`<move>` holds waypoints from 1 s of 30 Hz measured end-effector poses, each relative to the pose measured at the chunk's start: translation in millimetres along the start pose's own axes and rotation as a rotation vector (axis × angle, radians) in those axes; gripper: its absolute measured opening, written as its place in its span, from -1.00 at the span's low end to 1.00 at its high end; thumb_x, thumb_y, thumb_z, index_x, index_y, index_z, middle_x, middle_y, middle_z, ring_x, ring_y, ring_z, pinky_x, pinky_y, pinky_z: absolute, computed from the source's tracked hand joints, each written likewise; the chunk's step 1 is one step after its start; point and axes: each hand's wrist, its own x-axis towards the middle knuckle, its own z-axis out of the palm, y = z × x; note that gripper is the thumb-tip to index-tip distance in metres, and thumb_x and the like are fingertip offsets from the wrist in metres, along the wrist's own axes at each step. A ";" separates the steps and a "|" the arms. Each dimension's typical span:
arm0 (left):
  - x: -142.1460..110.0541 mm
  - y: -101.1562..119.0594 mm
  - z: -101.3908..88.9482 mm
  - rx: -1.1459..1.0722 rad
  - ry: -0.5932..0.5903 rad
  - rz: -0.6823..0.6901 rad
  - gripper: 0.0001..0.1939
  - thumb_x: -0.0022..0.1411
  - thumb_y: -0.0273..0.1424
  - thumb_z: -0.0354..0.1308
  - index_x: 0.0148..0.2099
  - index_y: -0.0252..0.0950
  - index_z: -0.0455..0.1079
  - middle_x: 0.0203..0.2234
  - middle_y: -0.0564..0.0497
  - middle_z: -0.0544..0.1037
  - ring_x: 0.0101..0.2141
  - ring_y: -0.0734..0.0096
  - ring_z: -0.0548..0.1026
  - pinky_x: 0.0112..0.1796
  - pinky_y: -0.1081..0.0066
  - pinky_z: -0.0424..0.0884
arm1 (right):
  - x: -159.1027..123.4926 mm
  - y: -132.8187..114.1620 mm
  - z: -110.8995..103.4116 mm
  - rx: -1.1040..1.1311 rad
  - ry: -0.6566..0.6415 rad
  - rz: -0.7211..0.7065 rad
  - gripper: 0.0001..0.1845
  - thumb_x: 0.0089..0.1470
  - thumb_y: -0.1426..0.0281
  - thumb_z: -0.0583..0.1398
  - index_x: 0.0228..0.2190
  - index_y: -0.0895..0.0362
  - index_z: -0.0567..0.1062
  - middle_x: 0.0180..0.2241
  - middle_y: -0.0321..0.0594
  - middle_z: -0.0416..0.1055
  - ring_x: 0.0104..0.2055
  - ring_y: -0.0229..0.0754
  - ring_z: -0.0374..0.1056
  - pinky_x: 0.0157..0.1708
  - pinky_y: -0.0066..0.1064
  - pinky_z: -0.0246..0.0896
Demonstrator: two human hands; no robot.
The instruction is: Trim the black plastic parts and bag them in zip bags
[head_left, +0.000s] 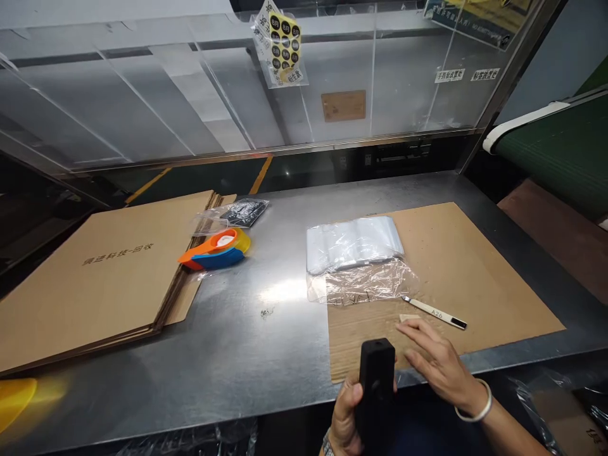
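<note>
My left hand [346, 415] is wrapped round a black, box-shaped handheld device [376, 392], held upright at the table's front edge; I cannot make out its exact kind. Just right of it, my right hand [439, 361] has its fingers stretched out over a flat cardboard sheet [484, 278]. Near those fingertips lies a small pale piece [409, 318]. Beyond it a cream-handled pen-like tool marked A26 [434, 311] rests on the cardboard. A stack of clear plastic bags [354, 244] in a crinkled clear wrapper [363, 282] lies farther back.
Flattened cartons [109, 272] are stacked on the left of the metal table [266, 354]. Beside them are an orange and blue tape dispenser [216, 250] and a bagged black item [244, 213]. A clear panel holds a sticker packet [284, 44]. A green conveyor [560, 139] stands at right.
</note>
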 end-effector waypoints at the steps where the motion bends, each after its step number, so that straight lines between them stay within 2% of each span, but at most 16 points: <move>1: -1.1 1.6 -0.6 0.079 -0.008 -0.003 -0.64 -0.06 -0.21 0.18 -0.31 -0.41 0.50 -0.47 -0.11 0.47 -0.42 0.35 0.35 -0.33 0.40 0.23 | -1.5 -10.5 -4.1 0.128 -0.029 -0.008 -0.62 0.18 0.28 0.02 0.02 0.10 0.29 -0.13 -0.07 0.28 -0.10 -0.11 0.26 -0.14 -0.31 0.25; 3: -2.4 3.8 -2.5 0.188 -0.026 -0.006 -0.74 -0.12 -0.25 0.22 -0.43 -0.35 0.50 -0.52 -0.06 0.44 -0.42 0.32 0.35 -0.28 0.34 0.23 | -3.7 -27.9 -9.5 0.311 -0.059 -0.013 -0.64 0.17 0.25 0.04 -0.02 0.11 0.32 -0.21 -0.11 0.31 -0.19 -0.15 0.29 -0.22 -0.36 0.26; 5: -2.8 5.7 -4.4 0.236 -0.033 -0.020 -0.76 -0.16 -0.24 0.24 -0.44 -0.31 0.49 -0.55 -0.02 0.41 -0.44 0.33 0.34 -0.26 0.31 0.22 | -4.6 -38.6 -11.3 0.387 -0.056 -0.006 -0.68 0.15 0.24 0.07 -0.10 0.13 0.36 -0.31 -0.15 0.32 -0.28 -0.17 0.28 -0.31 -0.37 0.24; 8: -2.4 12.8 -2.5 0.356 -0.050 -0.037 -0.63 -0.15 -0.14 0.24 -0.35 -0.31 0.47 -0.53 -0.02 0.41 -0.44 0.31 0.32 -0.28 0.30 0.22 | -5.1 -45.6 -11.1 0.416 -0.055 0.000 -0.73 0.14 0.26 0.09 -0.17 0.15 0.38 -0.38 -0.17 0.30 -0.35 -0.19 0.25 -0.39 -0.37 0.19; 12: -1.8 27.0 10.8 0.730 -0.209 0.006 -0.46 0.02 0.03 0.07 -0.20 -0.34 0.43 -0.40 -0.11 0.43 -0.36 0.23 0.33 -0.24 0.29 0.21 | -5.7 -50.7 -11.9 0.377 -0.083 -0.018 -0.75 0.13 0.29 0.11 -0.17 0.15 0.38 -0.39 -0.18 0.30 -0.38 -0.21 0.23 -0.42 -0.39 0.17; 14: -2.0 29.4 16.5 0.854 -0.235 0.058 -0.44 0.06 0.05 0.00 -0.15 -0.34 0.41 -0.38 -0.12 0.43 -0.35 0.24 0.33 -0.25 0.30 0.20 | -5.7 -51.4 -13.3 0.369 -0.094 -0.037 -0.73 0.14 0.27 0.11 -0.16 0.14 0.39 -0.39 -0.18 0.30 -0.37 -0.21 0.22 -0.41 -0.38 0.17; 17: -3.1 25.5 19.8 0.882 -0.218 0.121 -0.41 0.06 0.07 -0.03 -0.15 -0.34 0.40 -0.37 -0.15 0.42 -0.35 0.21 0.33 -0.28 0.31 0.20 | -5.7 -46.5 -16.8 0.411 -0.112 -0.059 -0.61 0.14 0.14 0.07 -0.13 0.15 0.38 -0.37 -0.16 0.31 -0.33 -0.19 0.24 -0.36 -0.36 0.20; 20: -4.4 20.7 20.5 0.861 -0.213 0.127 -0.39 0.04 0.10 -0.05 -0.20 -0.35 0.42 -0.41 -0.16 0.40 -0.38 0.21 0.31 -0.29 0.29 0.20 | -6.5 -37.2 -21.6 0.438 -0.125 -0.048 -0.50 0.12 0.07 0.05 -0.09 0.19 0.35 -0.31 -0.11 0.31 -0.27 -0.16 0.26 -0.31 -0.34 0.24; 23: -5.2 20.5 20.9 0.875 -0.191 0.146 -0.42 0.05 0.08 -0.03 -0.20 -0.35 0.42 -0.39 -0.17 0.39 -0.36 0.19 0.31 -0.27 0.28 0.19 | -8.7 -34.2 -24.7 0.420 -0.133 -0.050 -0.56 0.13 0.14 0.08 -0.08 0.20 0.34 -0.30 -0.10 0.31 -0.25 -0.15 0.27 -0.29 -0.33 0.26; 26: -5.7 21.0 20.6 0.907 -0.168 0.193 -0.49 0.06 0.00 0.03 -0.17 -0.34 0.41 -0.35 -0.20 0.40 -0.31 0.12 0.32 -0.23 0.25 0.20 | -11.9 -42.5 -23.5 0.332 -0.063 -0.047 -0.67 0.15 0.25 0.09 -0.09 0.15 0.34 -0.32 -0.13 0.29 -0.29 -0.18 0.30 -0.31 -0.39 0.28; 28: -6.3 17.8 21.2 0.942 -0.090 0.241 -0.58 0.07 -0.14 0.11 -0.11 -0.33 0.40 -0.26 -0.23 0.41 -0.22 0.05 0.33 -0.14 0.22 0.17 | -13.8 -51.3 -20.2 0.234 0.004 -0.038 -0.62 0.12 0.21 0.12 -0.07 0.15 0.32 -0.27 -0.11 0.28 -0.28 -0.18 0.32 -0.32 -0.43 0.31; 30: -7.2 10.6 23.8 0.969 0.055 0.282 -0.60 0.03 -0.32 0.20 -0.05 -0.31 0.39 -0.13 -0.26 0.38 -0.09 -0.01 0.27 -0.03 0.19 0.07 | -14.7 -58.7 -15.4 0.140 0.053 -0.042 -0.45 0.05 0.10 0.15 -0.02 0.18 0.28 -0.17 -0.02 0.27 -0.21 -0.11 0.33 -0.30 -0.43 0.35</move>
